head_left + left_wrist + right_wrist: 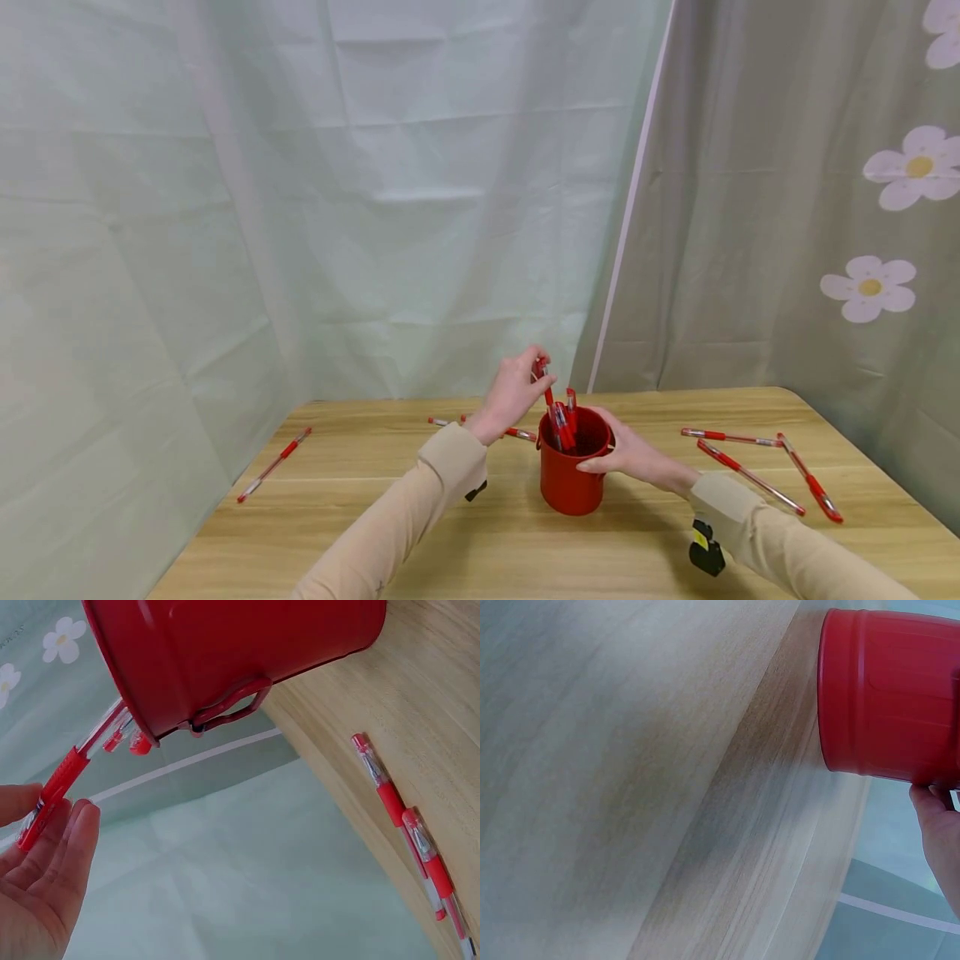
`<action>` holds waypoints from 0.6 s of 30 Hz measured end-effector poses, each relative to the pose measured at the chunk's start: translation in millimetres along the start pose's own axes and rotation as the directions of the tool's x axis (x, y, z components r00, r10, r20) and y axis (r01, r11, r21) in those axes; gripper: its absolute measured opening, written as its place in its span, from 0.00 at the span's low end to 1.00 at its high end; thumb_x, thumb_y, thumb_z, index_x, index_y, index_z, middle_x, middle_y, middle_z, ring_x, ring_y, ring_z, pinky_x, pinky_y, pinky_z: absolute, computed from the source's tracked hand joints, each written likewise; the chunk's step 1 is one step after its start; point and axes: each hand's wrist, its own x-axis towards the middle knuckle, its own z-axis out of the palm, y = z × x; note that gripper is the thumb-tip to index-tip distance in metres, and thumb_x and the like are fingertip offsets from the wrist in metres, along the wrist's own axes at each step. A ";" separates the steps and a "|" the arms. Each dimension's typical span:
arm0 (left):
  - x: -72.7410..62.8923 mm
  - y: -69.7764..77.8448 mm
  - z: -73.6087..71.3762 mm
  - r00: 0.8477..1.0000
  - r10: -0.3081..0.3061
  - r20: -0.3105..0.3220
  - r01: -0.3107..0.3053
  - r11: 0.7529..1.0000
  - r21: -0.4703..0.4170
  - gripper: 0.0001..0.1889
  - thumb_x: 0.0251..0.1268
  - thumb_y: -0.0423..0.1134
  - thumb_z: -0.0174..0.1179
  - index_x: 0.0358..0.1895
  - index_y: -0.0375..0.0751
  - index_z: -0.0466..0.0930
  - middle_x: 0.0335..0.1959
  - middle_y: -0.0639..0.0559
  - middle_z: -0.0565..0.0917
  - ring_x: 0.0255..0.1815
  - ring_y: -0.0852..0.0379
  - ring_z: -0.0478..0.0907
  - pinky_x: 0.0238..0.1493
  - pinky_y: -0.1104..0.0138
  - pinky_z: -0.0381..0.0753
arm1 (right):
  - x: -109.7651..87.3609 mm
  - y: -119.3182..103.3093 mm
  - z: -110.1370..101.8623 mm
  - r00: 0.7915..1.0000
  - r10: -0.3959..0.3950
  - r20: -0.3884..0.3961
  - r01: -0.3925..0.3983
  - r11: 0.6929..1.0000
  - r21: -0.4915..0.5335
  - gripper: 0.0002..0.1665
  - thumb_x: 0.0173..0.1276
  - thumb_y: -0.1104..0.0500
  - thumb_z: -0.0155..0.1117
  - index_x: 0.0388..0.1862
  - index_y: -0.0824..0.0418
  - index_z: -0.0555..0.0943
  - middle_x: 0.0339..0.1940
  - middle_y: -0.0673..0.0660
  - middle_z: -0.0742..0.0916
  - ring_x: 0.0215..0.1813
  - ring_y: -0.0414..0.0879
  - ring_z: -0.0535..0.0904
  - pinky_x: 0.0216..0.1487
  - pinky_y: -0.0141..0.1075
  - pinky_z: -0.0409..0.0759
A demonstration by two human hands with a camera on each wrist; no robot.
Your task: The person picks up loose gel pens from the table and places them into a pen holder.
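Note:
A small red metal bucket [572,487] with side handles stands upright on the table, several red gel pens [562,425] leaning inside it. My left hand [517,387] is above the rim on the left, pinching a clear-barrelled red gel pen [67,774] near its top end. That pen slants down, its lower part inside the bucket and hidden by the wall in the left wrist view. At the bucket's right side, my right hand [626,450] holds it, thumb along the front and fingers at the back rim. Only part of this hand [939,832] shows in the right wrist view.
On the wooden table [360,533], one red pen [274,464] lies at the left. Two more pens [390,799] lie behind my left forearm. Three pens, one of them slanting [810,479], lie at the right. A pale curtain [450,208] hangs behind the table.

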 end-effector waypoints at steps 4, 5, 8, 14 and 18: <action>-1.8 -1.7 1.4 1.000 -0.007 0.014 0.006 0.999 0.032 0.09 0.60 0.34 0.59 0.40 0.39 0.71 0.23 0.55 0.75 0.20 0.61 0.70 0.21 0.72 0.72 | -0.4 -0.5 0.0 1.000 0.000 -0.003 0.000 1.000 -0.001 0.45 0.54 0.58 0.69 0.67 0.55 0.56 0.59 0.58 0.71 0.57 0.55 0.65 0.48 0.45 0.71; -2.1 -2.3 2.0 1.000 -0.010 0.019 0.009 0.999 0.040 0.09 0.60 0.35 0.60 0.40 0.40 0.70 0.22 0.55 0.74 0.18 0.61 0.70 0.20 0.72 0.71 | -0.5 -0.6 0.0 1.000 -0.002 -0.004 0.002 1.000 -0.002 0.45 0.54 0.58 0.69 0.67 0.55 0.56 0.59 0.58 0.71 0.57 0.55 0.65 0.48 0.45 0.71; -3.1 -4.1 4.7 0.999 -0.018 0.026 0.017 0.998 0.065 0.09 0.60 0.35 0.60 0.39 0.40 0.71 0.20 0.56 0.73 0.16 0.62 0.68 0.18 0.72 0.70 | -0.9 -0.5 -0.1 1.000 0.000 -0.004 0.000 1.000 0.000 0.44 0.54 0.58 0.69 0.66 0.55 0.56 0.58 0.58 0.71 0.57 0.55 0.65 0.48 0.46 0.71; -6.5 -5.4 10.5 0.998 -0.047 0.049 0.042 0.994 0.102 0.09 0.58 0.35 0.61 0.39 0.39 0.72 0.19 0.57 0.73 0.15 0.62 0.67 0.17 0.73 0.69 | -2.0 -0.6 -0.2 1.000 0.003 0.002 -0.003 1.000 0.015 0.44 0.54 0.59 0.69 0.67 0.56 0.56 0.59 0.58 0.71 0.58 0.55 0.65 0.50 0.46 0.69; -8.5 -6.1 13.0 0.997 -0.058 0.050 0.050 0.989 0.138 0.09 0.57 0.37 0.62 0.38 0.40 0.73 0.19 0.57 0.73 0.15 0.63 0.67 0.16 0.73 0.68 | -2.4 -0.4 -0.5 1.000 0.001 0.007 -0.001 1.000 0.023 0.44 0.55 0.59 0.69 0.67 0.56 0.56 0.59 0.58 0.71 0.58 0.54 0.65 0.51 0.46 0.69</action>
